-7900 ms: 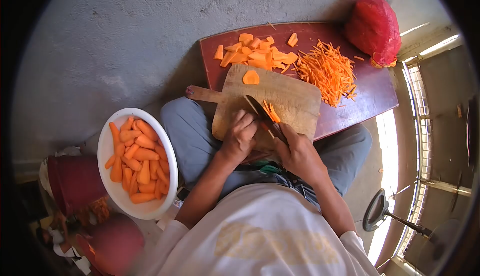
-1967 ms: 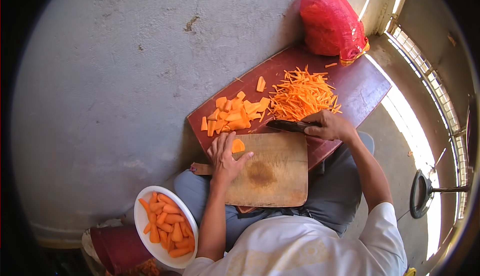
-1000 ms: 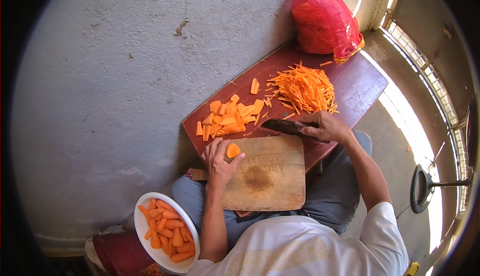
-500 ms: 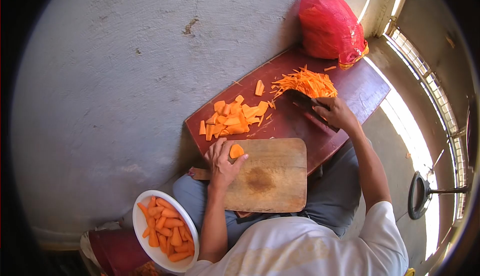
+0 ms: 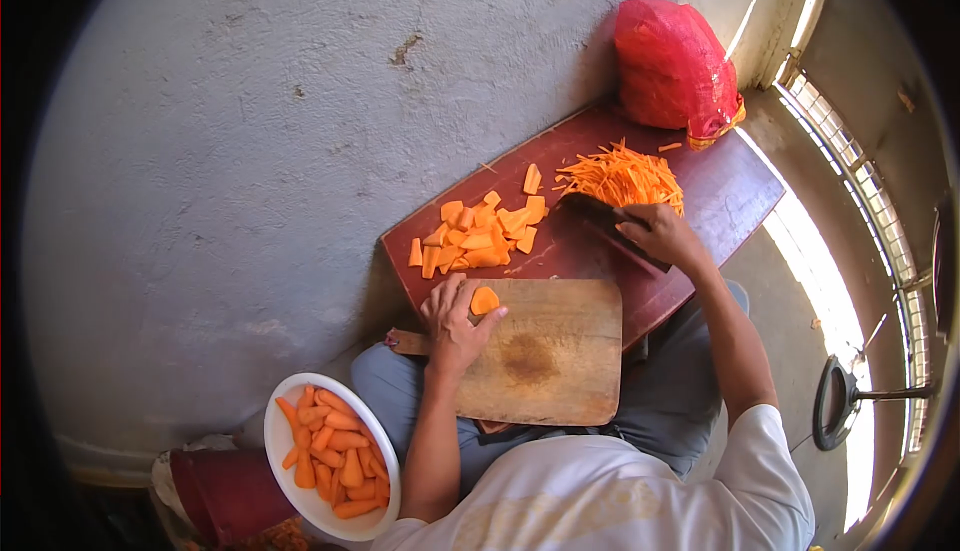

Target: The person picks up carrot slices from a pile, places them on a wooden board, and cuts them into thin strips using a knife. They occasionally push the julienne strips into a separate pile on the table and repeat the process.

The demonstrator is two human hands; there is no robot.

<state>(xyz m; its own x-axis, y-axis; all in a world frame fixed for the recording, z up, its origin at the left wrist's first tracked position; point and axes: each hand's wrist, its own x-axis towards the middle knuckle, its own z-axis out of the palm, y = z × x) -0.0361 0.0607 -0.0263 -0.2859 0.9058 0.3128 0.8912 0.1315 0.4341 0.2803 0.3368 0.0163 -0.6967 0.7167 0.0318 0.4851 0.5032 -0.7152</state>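
A person seated on the floor, seen from above, works with carrots over their lap. The left hand (image 5: pixel 455 326) rests on the near-left corner of a wooden chopping board (image 5: pixel 565 376) that lies across the knees. Its thumb and forefinger pinch a single carrot slice (image 5: pixel 485 300), which lies flat on the board's far edge. This hand and slice sit just as they did a second ago.

The right hand (image 5: pixel 662 236) is stretched forward, its fingers clenched around the handle of a dark knife (image 5: pixel 598 217). The blade touches the near side of a heap of carrot shreds (image 5: pixel 625 175) on a dark red tabletop (image 5: pixel 725 196). A second ago the knife lay just beyond the chopping board's far edge, well short of the shreds. Since then it has travelled across the red surface. The shreds, loosely scattered two seconds ago, are now gathered into a tighter mound (nearer the far corner).

Left of the shreds lies a pile of flat carrot pieces (image 5: pixel 480 236), unmoved. A red mesh bag (image 5: pixel 675 63) stands at the tabletop's far end, against the grey wall. Beside the person's left knee sits a white bowl (image 5: pixel 270 441) full of peeled carrot chunks.
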